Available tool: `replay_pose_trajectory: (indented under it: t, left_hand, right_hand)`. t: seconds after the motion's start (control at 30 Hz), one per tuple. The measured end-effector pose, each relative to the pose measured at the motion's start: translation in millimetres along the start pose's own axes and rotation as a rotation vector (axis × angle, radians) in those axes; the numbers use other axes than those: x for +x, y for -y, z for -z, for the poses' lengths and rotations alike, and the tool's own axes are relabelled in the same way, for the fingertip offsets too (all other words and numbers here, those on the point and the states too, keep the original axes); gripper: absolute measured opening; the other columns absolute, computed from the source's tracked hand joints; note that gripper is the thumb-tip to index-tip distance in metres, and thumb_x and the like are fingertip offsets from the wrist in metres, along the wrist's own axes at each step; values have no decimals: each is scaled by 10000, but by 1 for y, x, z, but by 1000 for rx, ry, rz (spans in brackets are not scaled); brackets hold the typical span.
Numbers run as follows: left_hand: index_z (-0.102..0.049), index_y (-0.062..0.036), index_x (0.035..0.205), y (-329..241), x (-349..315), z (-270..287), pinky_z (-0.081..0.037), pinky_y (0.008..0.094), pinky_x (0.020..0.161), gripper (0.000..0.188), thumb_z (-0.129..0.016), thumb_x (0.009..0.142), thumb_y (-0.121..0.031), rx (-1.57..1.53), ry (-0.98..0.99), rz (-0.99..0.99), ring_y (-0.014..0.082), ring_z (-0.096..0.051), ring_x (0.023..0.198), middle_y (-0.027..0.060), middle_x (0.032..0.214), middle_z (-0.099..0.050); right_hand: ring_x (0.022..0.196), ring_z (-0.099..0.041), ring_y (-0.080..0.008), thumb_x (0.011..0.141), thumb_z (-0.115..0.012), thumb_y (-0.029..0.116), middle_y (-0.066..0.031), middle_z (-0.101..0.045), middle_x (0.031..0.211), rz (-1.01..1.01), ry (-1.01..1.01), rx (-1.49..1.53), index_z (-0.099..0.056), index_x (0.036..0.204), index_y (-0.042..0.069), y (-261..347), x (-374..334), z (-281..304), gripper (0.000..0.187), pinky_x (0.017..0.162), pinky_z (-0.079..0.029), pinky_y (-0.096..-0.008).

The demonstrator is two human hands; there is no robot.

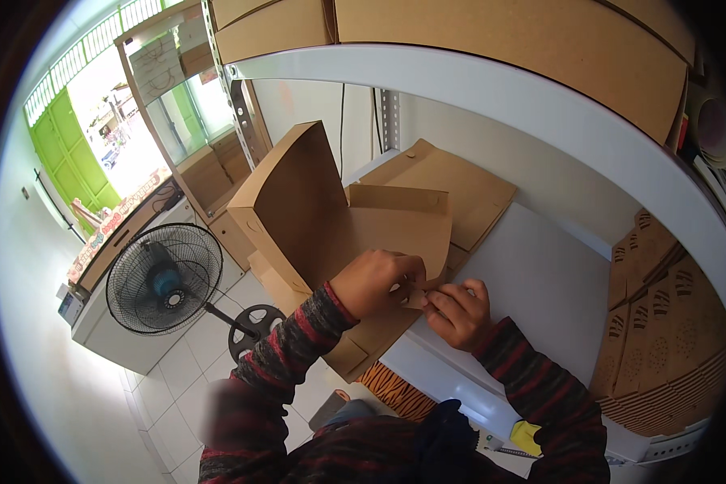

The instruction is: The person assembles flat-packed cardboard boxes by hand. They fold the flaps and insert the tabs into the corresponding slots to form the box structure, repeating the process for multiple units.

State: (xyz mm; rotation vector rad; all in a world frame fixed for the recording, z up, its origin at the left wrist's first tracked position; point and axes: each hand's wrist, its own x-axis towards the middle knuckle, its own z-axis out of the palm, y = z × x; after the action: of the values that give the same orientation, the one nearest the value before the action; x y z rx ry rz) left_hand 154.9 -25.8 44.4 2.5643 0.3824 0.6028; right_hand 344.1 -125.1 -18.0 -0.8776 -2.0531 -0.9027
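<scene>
An open brown cardboard box [395, 230] stands on the shelf in front of me, its lid raised on the left. My left hand [375, 282] is closed at the box's near right corner, with fingers bent around the cardboard edge. Just to the right, my right hand [460, 313] pinches the same corner, thumb and fingertips close to those of the left. Between the hands a small piece of the cardboard flap shows; my fingers cover most of the corner. Flat cardboard box blanks [480, 189] lie beneath and behind the box.
A grey shelf board [540, 250] extends to the right, with a stack of printed brown cardboard [649, 323] at its end. Overhead runs a white shelf beam [460, 68] with large boxes [492, 32] above. A black fan [165, 278] stands at left.
</scene>
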Motion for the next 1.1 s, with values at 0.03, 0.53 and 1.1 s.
replay_pose_trajectory:
  t: [0.03, 0.53, 1.1]
  left_hand:
    - [-625, -31, 912, 1, 0, 0, -549, 377, 707, 190, -657, 734, 27, -28, -11, -12, 314, -691, 801, 138, 837, -691]
    - [-641, 11, 942, 9, 1, -7, -582, 323, 716, 130, -608, 823, 50, -178, -17, 19, 251, -718, 824, 117, 895, -710]
    - [-639, 2, 1050, 11, -8, -6, -547, 344, 832, 193, -588, 869, 42, -325, 82, 66, 252, -692, 923, 119, 974, -700]
  right_hand:
    - [820, -631, -167, 797, -661, 128, -36, -648, 891, -6, -1, -2, -631, 796, 93, 0, 0, -1, 46, 733, -422, -371]
    - [827, -618, -171, 794, -670, 108, -29, -631, 873, -82, 10, -10, -617, 783, 95, 0, -4, -4, 56, 759, -422, -391]
    - [834, -615, -197, 789, -678, 101, -30, -628, 867, -171, 0, 61, -661, 826, 76, 0, -3, -5, 47, 760, -431, -396]
